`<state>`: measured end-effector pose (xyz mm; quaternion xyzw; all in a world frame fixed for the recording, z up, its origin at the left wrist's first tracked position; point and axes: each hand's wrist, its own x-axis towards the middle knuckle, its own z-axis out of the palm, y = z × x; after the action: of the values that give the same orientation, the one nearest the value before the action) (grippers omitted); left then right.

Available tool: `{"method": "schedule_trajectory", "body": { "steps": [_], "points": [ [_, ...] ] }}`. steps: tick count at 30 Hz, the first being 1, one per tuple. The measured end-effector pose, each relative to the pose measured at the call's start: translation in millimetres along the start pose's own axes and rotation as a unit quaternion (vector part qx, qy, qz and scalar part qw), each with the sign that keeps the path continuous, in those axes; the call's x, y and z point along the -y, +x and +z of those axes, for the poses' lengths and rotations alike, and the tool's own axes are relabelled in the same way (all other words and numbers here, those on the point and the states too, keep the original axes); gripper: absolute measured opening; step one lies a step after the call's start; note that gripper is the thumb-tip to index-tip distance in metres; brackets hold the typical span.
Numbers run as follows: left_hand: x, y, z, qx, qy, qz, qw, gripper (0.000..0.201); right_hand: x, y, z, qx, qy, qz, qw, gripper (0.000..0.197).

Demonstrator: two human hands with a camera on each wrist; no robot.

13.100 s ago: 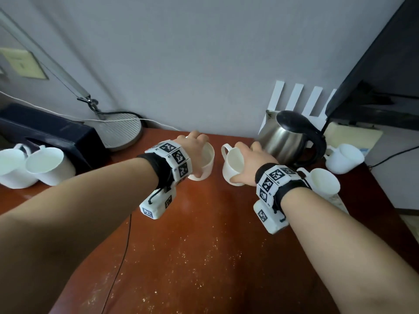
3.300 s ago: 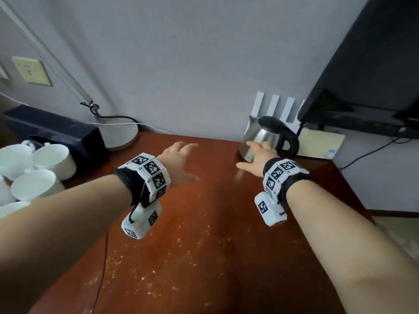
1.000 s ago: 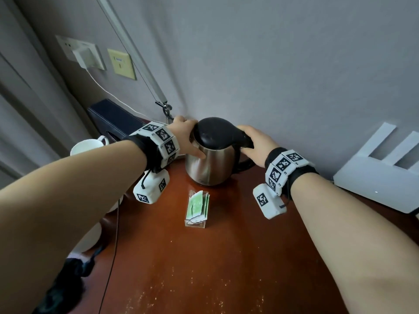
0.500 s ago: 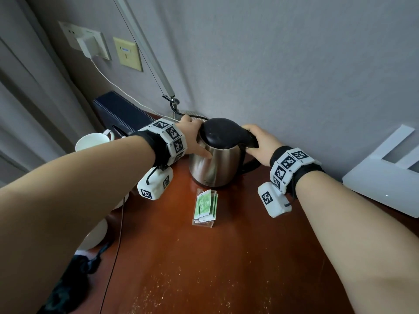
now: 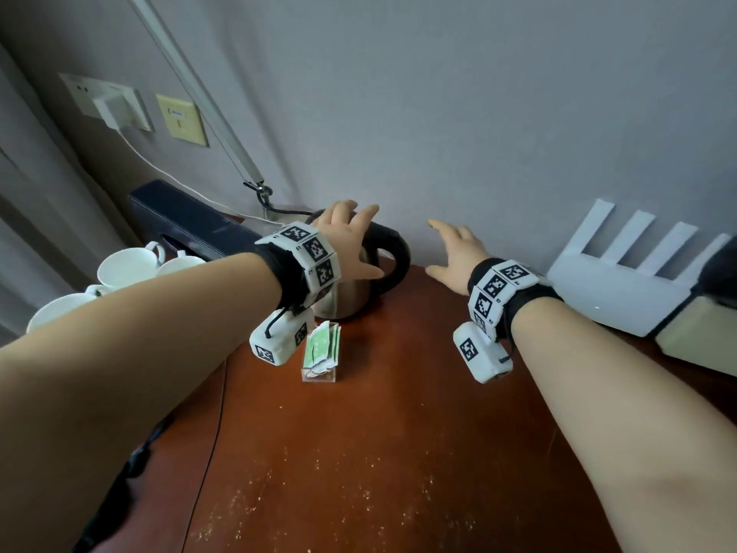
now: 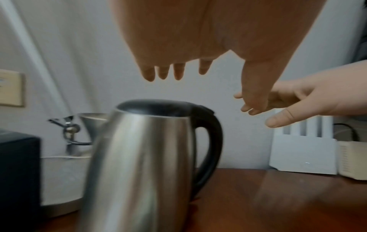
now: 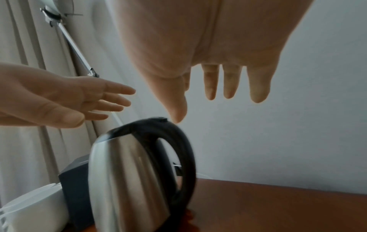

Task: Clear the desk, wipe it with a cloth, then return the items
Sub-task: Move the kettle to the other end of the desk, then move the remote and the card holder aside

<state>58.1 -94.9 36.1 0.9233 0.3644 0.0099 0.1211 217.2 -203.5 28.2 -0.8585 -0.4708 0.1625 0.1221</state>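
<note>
A steel kettle (image 5: 351,297) (image 6: 139,164) (image 7: 127,180) with a black lid and handle (image 5: 399,261) stands at the back left of the red-brown desk (image 5: 399,433). My left hand (image 5: 351,241) (image 6: 178,47) hovers just above the kettle's lid with straight fingers, holding nothing. To the right of the handle my right hand (image 5: 454,253) (image 7: 208,55) floats open with spread fingers, clear of the kettle. A clear holder of green-and-white tea sachets (image 5: 321,351) sits in front of the kettle. Pale crumbs speckle the desk's near part (image 5: 319,492).
Several white cups (image 5: 119,269) crowd the desk's left edge beside a dark box (image 5: 187,225). A lamp arm (image 5: 199,93) and its round base (image 6: 59,180) stand behind the kettle. A white router (image 5: 622,285) and a beige box (image 5: 702,341) are at the right. A black cable (image 5: 215,433) crosses the desk.
Both hands have let go of the kettle and lifted off it, fingers now straight; the right hand has drawn away to the right. The kettle stands where it was set down.
</note>
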Motion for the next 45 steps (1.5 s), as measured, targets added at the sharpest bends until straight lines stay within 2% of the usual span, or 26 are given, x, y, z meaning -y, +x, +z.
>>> {"method": "schedule_trajectory", "body": {
  "steps": [4,7,14,18,22,27,32,35,40,45],
  "points": [
    [-58.1,-8.5,12.7,0.053,-0.003,0.051,0.997,0.092,-59.1,-46.8,-16.3,-0.007,-0.015,0.058,0.998,0.070],
    [-114.9,-14.7,33.7,0.083,-0.006,0.091,0.992,0.091,-125.5,-90.7,-23.9,0.001,-0.022,0.135,0.991,0.069],
    [-222.7,-24.4,106.4,0.186,0.017,0.168,0.968,0.087,-265.2,-179.4,-4.2,0.037,-0.018,0.317,0.948,0.070],
    [-261.0,-27.7,155.2,0.232,0.063,0.183,0.953,0.085,-309.6,-194.6,16.1,0.075,-0.015,0.350,0.934,0.073],
    [-276.8,-26.4,196.5,0.284,0.109,0.165,0.938,0.081,-335.8,-196.1,32.1,0.069,-0.004,0.345,0.936,0.072],
    [-280.5,-25.3,222.3,0.302,0.125,0.143,0.934,0.078,-353.3,-197.3,37.7,0.049,0.022,0.349,0.936,0.074],
    [-288.9,-28.2,216.2,0.298,0.101,0.123,0.941,0.072,-354.1,-194.5,32.2,0.030,0.073,0.334,0.939,0.073],
    [-293.7,-25.8,201.1,0.288,0.026,0.100,0.952,0.063,-337.6,-185.9,23.6,0.011,0.116,0.269,0.956,0.085],
    [-299.9,-28.3,160.7,0.253,-0.133,0.065,0.956,0.051,-289.2,-164.7,10.5,-0.036,0.166,0.164,0.972,0.084],
    [-268.1,-33.6,125.8,0.186,-0.247,0.017,0.951,0.032,-229.8,-149.4,8.8,-0.010,0.192,0.082,0.978,0.086]
  ]
}}
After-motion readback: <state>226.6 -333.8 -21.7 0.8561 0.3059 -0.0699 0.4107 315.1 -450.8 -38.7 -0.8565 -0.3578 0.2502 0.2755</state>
